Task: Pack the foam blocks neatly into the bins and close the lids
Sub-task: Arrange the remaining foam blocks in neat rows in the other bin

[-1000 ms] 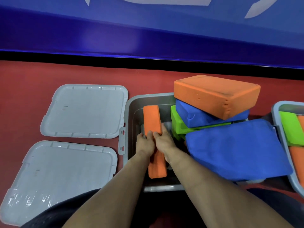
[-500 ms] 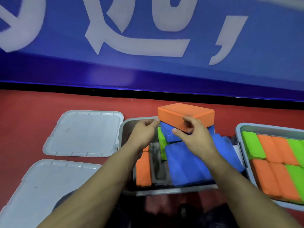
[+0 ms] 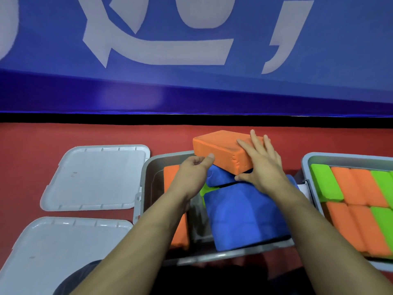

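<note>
A grey bin point(image 3: 146, 188) stands in front of me. An orange block point(image 3: 171, 188) lies along its left wall. At its right, a pile holds a large blue block point(image 3: 244, 218), a green block point(image 3: 205, 189), a smaller blue block point(image 3: 219, 177) and a top orange block point(image 3: 219, 150). My right hand point(image 3: 261, 165) grips the top orange block from its near right end, fingers over the top, thumb underneath. My left hand point(image 3: 195, 169) touches that block's near left corner with its thumb, fingers curled.
A second grey bin point(image 3: 306, 162) at the right holds rows of orange and green blocks point(image 3: 357, 188). Two grey lids lie on the red floor at the left, one farther point(image 3: 100, 177) and one nearer point(image 3: 63, 248). A blue wall rises behind.
Both hands left the orange block at the bin's left wall and rose to the top orange block. My right hand spread over its right end; the view tilted up.
</note>
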